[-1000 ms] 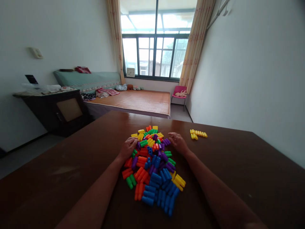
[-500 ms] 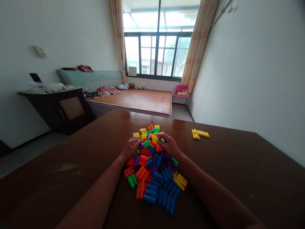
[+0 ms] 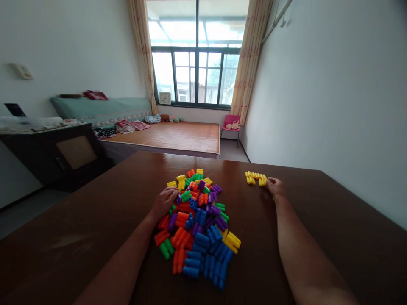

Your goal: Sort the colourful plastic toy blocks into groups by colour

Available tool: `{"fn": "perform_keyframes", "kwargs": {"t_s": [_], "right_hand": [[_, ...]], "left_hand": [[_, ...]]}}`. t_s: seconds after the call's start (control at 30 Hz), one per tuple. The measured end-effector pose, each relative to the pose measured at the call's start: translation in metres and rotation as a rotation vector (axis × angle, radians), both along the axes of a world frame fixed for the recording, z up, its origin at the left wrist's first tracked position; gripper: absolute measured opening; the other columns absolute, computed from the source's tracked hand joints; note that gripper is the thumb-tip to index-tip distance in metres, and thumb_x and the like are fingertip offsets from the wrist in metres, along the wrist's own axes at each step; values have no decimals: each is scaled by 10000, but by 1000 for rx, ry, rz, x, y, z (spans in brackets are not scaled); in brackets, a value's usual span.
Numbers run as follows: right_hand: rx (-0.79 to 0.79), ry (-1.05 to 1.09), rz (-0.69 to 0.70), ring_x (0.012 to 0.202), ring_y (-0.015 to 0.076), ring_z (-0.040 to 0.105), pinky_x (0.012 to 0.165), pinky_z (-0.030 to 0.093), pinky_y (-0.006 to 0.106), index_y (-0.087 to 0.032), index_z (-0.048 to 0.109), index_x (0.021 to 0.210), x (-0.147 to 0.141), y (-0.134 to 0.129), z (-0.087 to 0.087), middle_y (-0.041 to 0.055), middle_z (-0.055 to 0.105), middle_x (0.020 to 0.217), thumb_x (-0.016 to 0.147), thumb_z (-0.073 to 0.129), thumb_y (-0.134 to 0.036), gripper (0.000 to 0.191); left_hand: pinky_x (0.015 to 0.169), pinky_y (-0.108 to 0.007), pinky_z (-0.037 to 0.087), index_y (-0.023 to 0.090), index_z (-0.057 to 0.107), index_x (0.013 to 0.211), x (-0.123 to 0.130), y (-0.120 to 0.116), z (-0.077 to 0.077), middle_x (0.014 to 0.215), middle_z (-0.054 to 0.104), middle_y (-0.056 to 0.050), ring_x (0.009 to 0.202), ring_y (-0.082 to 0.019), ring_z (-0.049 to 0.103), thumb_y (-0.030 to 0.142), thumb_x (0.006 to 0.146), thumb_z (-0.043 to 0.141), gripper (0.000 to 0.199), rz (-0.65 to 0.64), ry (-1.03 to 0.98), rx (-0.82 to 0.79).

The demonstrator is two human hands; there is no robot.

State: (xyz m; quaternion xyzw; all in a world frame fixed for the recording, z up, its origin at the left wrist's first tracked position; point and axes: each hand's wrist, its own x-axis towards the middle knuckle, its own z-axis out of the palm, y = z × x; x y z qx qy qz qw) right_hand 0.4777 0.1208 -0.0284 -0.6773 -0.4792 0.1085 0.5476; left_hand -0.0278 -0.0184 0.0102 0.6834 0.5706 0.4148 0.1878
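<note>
Resting on the heap of coloured blocks (image 3: 197, 224) mid-tabletop, the left hand (image 3: 163, 201) is curled loosely; the right hand (image 3: 275, 186) — fingers pinched — is touching the yellow blocks (image 3: 255, 178) toward the far right edge.

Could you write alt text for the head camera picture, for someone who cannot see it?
A person's right hand touches a small row of yellow blocks set apart on a dark wooden table, while the left hand rests on a big pile of coloured blocks. Behind are a bed and a window.
</note>
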Motion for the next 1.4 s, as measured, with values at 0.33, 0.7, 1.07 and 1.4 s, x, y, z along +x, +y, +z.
{"fn": "perform_keyframes", "kwargs": {"t_s": [0.33,0.7,1.07,1.4], "right_hand": [[-108,-269,-101,692,211,642,689,490,339,-186,679,761,-1,-4,0,89,703,758,717,573,-363,212],[-67,-289,-6,671,188,619,708,492,350,-155,651,900,-13,-5,4,111,695,914,710,601,-371,292],[115,-489,778,1136,237,544,1000,426,416,-223,616,1189,-196,-36,29,84,650,1189,868,488,-338,365],[-150,-172,879,834,188,645,791,526,347,-233,643,1030,-236,-9,19,28,691,875,722,624,-203,311]], "left_hand": [[976,-337,445,216,739,907,-3,3,-4,1095,681,-59,1047,-229,613,526,871,459,420,13,0,-10],[969,-343,453,211,738,896,0,0,0,1080,685,-64,1041,-232,617,531,860,463,423,13,-11,0],[960,-336,459,206,739,852,-1,5,-7,1045,688,-63,1027,-224,620,502,868,465,403,7,-22,33],[959,-340,459,214,745,863,2,0,-2,1072,684,-64,1021,-223,625,500,872,460,404,23,-17,17]]}}
